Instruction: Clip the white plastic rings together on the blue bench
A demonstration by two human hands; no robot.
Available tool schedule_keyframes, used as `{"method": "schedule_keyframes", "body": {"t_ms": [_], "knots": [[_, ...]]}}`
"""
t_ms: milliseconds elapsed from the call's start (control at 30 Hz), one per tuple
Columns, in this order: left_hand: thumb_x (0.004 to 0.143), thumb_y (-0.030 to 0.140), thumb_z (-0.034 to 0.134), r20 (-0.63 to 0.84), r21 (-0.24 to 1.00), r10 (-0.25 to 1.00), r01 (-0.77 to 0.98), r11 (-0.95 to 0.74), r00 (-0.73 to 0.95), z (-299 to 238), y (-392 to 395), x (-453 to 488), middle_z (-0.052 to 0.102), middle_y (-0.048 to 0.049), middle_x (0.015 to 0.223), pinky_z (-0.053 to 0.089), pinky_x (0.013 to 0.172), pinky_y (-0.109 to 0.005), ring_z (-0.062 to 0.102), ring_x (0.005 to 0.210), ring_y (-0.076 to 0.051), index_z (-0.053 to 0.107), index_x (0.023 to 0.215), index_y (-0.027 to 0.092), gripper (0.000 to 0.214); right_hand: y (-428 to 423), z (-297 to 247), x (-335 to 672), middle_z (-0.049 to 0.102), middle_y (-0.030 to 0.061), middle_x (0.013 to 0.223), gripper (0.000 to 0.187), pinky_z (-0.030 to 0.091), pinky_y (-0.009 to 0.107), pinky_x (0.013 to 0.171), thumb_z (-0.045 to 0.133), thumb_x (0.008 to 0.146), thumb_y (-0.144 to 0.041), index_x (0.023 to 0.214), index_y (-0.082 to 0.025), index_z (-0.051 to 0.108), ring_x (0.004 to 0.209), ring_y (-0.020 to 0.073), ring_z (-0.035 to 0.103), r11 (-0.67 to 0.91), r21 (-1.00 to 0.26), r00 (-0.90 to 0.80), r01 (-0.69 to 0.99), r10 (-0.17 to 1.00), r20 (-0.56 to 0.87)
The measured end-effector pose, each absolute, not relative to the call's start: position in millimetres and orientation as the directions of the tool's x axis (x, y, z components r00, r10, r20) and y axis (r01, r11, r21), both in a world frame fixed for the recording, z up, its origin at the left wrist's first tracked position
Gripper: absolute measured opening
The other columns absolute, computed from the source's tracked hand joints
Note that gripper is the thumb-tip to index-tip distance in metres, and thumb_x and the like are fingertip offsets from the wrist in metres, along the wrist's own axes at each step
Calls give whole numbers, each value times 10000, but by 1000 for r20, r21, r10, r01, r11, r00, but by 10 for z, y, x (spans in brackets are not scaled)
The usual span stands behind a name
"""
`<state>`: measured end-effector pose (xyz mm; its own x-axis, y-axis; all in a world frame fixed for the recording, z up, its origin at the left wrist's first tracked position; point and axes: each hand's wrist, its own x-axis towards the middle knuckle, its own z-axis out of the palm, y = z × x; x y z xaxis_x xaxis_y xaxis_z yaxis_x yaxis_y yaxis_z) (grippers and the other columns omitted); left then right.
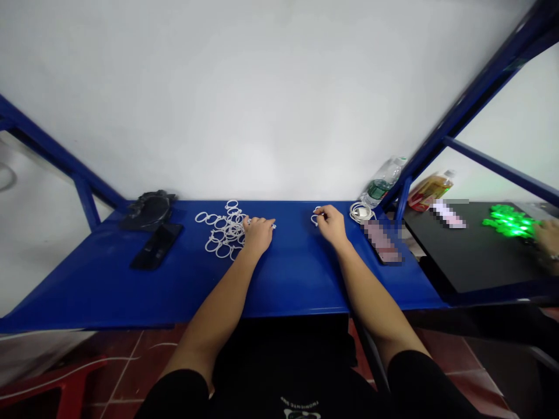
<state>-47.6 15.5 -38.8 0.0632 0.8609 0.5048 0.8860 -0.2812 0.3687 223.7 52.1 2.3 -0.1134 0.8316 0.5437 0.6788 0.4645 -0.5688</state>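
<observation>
On the blue table (288,279), a loose pile of thin white plastic rings (222,250), each with a small knob, spreads to the left of centre. My left hand (257,234) lies palm down over the pile's right edge, fingers apart and touching rings there. A bit of white shows beside its thumb; its underside is hidden. Farther right, my right hand (332,226) pinches one white ring (314,219) between thumb and fingers, close to the tabletop.
A black phone (157,247) and a crumpled black bag (151,210) lie at left. Right of my hands are a coiled white cable (360,213), a plastic bottle (381,185) and a blurred-out phone (382,242). Beyond the blue frame, another person's hand (548,237) is by green-lit pieces (509,221).
</observation>
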Motion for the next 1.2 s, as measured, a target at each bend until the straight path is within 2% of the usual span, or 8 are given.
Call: {"method": "schedule_keyframes", "body": {"t_ms": [133, 200, 300, 367, 500, 667, 833, 1200], "knots": [[912, 173, 616, 531, 396, 841, 845, -359, 108, -287, 99, -370, 769, -95, 973, 246, 1167, -623, 644, 1024, -317, 797, 1016, 281, 236, 540, -36, 2236, 777, 44, 910, 200, 509, 318, 735, 624, 869, -180, 1018, -236, 744, 795, 221, 699, 386, -460, -264, 800, 914, 309], [892, 171, 657, 549, 420, 827, 817, -395, 118, -226, 59, -313, 770, -61, 931, 251, 1175, -592, 650, 1014, -299, 790, 955, 290, 190, 537, -55, 2214, 784, 64, 903, 190, 506, 328, 756, 682, 883, -225, 1063, -230, 744, 826, 242, 711, 374, -379, -292, 847, 921, 256], [888, 207, 709, 573, 458, 813, 784, -420, 101, -162, 13, -256, 770, -37, 917, 295, 1151, -545, 665, 987, -273, 786, 911, 288, 114, 515, -51, 2168, 790, 107, 985, 210, 517, 377, 838, 728, 897, -281, 1090, -202, 743, 932, 282, 715, 390, -318, -296, 864, 905, 307], [900, 248, 734, 591, 470, 802, 769, -432, 89, -141, 0, -246, 768, -39, 947, 349, 1099, -507, 676, 977, -258, 794, 927, 283, 74, 484, -28, 2128, 788, 99, 1005, 206, 524, 382, 857, 714, 919, -286, 1103, -198, 741, 935, 270, 713, 437, -342, -316, 832, 880, 354], [936, 288, 728, 612, 484, 785, 740, -467, 95, -120, -3, -258, 773, -44, 1025, 405, 1017, -461, 691, 995, -241, 809, 985, 285, 95, 374, 13, 2010, 776, 63, 987, 206, 543, 334, 806, 673, 965, -285, 1146, -210, 736, 855, 207, 705, 606, -447, -417, 658, 788, 454], [950, 289, 712, 624, 509, 772, 688, -518, 119, -104, -16, -246, 798, -28, 1104, 444, 982, -452, 706, 1018, -238, 815, 959, 293, 103, 245, -12, 1853, 780, 59, 979, 167, 545, 318, 798, 614, 1018, -284, 1077, -222, 757, 849, 187, 706, 756, -441, -541, 484, 655, 528], [955, 312, 715, 625, 522, 766, 650, -552, 149, -104, -14, -222, 816, -16, 1077, 454, 1013, -484, 728, 1011, -239, 818, 946, 316, 104, 240, -39, 1832, 785, 48, 920, 172, 543, 318, 783, 623, 1018, -318, 989, -234, 770, 814, 188, 707, 741, -440, -467, 508, 666, 582], [944, 300, 717, 624, 600, 772, 558, -574, 122, -163, 24, -201, 823, -41, 995, 552, 961, -453, 771, 956, -235, 808, 910, 278, 100, 206, -55, 1794, 750, 47, 888, 139, 528, 296, 739, 588, 997, -254, 948, -220, 714, 795, 182, 689, 724, -503, -464, 472, 690, 556]]}}
